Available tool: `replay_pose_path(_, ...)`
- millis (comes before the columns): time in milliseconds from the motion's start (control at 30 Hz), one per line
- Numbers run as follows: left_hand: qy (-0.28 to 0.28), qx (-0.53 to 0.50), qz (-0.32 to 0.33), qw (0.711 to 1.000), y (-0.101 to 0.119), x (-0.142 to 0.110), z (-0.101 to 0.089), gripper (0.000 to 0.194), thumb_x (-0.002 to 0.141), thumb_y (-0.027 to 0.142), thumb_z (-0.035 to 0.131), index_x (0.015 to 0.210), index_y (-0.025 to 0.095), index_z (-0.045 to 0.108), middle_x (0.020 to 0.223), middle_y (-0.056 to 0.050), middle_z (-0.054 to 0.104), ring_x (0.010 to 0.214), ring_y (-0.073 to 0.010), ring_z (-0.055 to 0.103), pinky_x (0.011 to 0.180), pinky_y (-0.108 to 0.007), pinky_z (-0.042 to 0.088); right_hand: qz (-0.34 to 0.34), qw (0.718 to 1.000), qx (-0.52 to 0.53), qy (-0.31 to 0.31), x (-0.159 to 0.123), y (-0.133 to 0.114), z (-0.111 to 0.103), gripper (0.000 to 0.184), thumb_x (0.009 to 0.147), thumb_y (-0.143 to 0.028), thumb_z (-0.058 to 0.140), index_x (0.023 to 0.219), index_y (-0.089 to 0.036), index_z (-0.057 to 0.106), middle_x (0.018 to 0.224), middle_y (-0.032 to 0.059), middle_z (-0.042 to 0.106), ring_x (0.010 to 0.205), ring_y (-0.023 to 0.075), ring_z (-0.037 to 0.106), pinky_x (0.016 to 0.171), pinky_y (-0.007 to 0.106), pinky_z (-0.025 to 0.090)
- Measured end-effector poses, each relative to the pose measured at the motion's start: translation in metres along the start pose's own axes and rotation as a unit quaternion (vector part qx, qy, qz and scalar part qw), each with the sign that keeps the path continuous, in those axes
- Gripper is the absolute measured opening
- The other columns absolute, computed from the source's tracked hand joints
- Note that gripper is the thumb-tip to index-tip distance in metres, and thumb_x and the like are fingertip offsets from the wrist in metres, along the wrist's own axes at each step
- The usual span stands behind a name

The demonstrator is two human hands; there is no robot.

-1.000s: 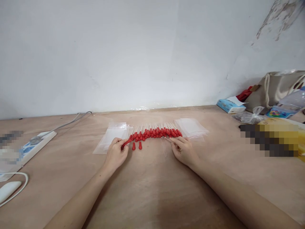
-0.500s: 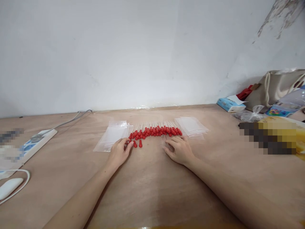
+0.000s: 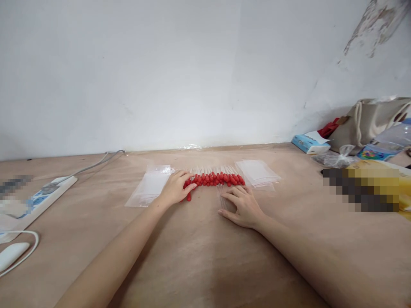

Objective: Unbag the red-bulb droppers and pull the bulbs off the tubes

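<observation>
A row of red rubber dropper bulbs (image 3: 213, 179) lies across the table, with thin pale dropper tubes (image 3: 205, 169) pointing back toward the wall. My left hand (image 3: 176, 186) reaches over the row's left end, its thumb and fingers apart around several bulbs. Just under its thumb shows a loose red bulb (image 3: 189, 198); anything beneath the palm is hidden. In front of the row lie a few clear glass tubes (image 3: 221, 192). My right hand (image 3: 242, 205) rests beside them with fingers spread, fingertips at or over the tubes; whether they touch cannot be made out.
Clear plastic bags lie in a left stack (image 3: 150, 184) and a right stack (image 3: 257, 172). A power strip (image 3: 53, 199) with cables is at far left, near a white mouse-like object (image 3: 13, 255). Toward the right stand a tissue pack (image 3: 310, 143) and a cloth bag (image 3: 372, 122).
My left hand has let go of a red bulb piece and moved right over the row's end. My right hand's fingers have spread from a pinch on a glass tube.
</observation>
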State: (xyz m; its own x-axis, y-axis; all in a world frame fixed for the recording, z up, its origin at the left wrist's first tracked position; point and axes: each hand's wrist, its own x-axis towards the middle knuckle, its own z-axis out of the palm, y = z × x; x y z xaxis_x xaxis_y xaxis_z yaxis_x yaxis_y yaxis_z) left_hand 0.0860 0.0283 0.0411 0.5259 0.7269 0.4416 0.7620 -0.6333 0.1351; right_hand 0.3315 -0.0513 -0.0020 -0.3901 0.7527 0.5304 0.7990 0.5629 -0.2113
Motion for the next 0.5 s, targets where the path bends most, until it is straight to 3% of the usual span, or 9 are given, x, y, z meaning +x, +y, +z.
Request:
replay_pose_path(200,-0.086,-0.027,-0.018,0.996,-0.002,0.019,0.004,0.028,0.078,0.036,0.052,0.102,0.023,0.061,0.096,-0.004,0.064,0.09,-0.0215,0.058,0.081,-0.033,0.043,-0.02,0.999,0.01,-0.04,0.0,0.004,-0.002,0.05,0.07,-0.053,0.057,0.108,-0.021,0.057,0.088,0.006,0.057,0.087,0.0205,0.047,0.085,0.04,0.028)
replay_pose_path(267,-0.118,-0.08,-0.051,0.988,-0.002,0.018,0.001,0.03,0.081,0.037,0.048,0.106,0.025,0.058,0.089,-0.001,0.066,0.07,-0.0171,0.062,0.068,-0.029,0.047,-0.025,0.998,0.017,-0.053,0.001,0.006,-0.001,0.048,0.072,-0.052,0.056,0.108,-0.022,0.057,0.086,0.0054,0.057,0.086,0.0201,0.046,0.084,0.04,0.027)
replay_pose_path(367,-0.178,-0.17,-0.119,0.962,0.002,0.015,-0.004,0.034,0.085,0.038,0.039,0.115,0.029,0.052,0.08,0.003,0.067,0.036,-0.0099,0.053,0.043,-0.024,0.043,-0.03,0.997,0.025,-0.065,0.002,0.007,0.001,0.043,0.074,-0.05,0.054,0.108,-0.023,0.058,0.086,0.0051,0.057,0.085,0.0196,0.046,0.083,0.039,0.027)
replay_pose_path(433,-0.179,-0.189,-0.147,0.954,0.005,0.015,-0.006,0.034,0.084,0.038,0.039,0.113,0.028,0.053,0.076,0.003,0.067,0.034,-0.0094,0.052,0.038,-0.023,0.041,-0.031,0.997,0.027,-0.068,0.003,0.007,0.002,0.042,0.075,-0.049,0.053,0.108,-0.023,0.058,0.087,0.0055,0.057,0.085,0.0197,0.046,0.083,0.039,0.028)
replay_pose_path(500,-0.135,-0.177,-0.167,0.96,0.005,0.014,-0.007,0.032,0.083,0.038,0.043,0.108,0.025,0.058,0.076,0.001,0.068,0.042,-0.0109,0.057,0.043,-0.022,0.044,-0.03,0.997,0.029,-0.071,0.004,0.007,0.003,0.042,0.075,-0.049,0.053,0.108,-0.022,0.058,0.087,0.0059,0.057,0.086,0.0198,0.046,0.083,0.039,0.028)
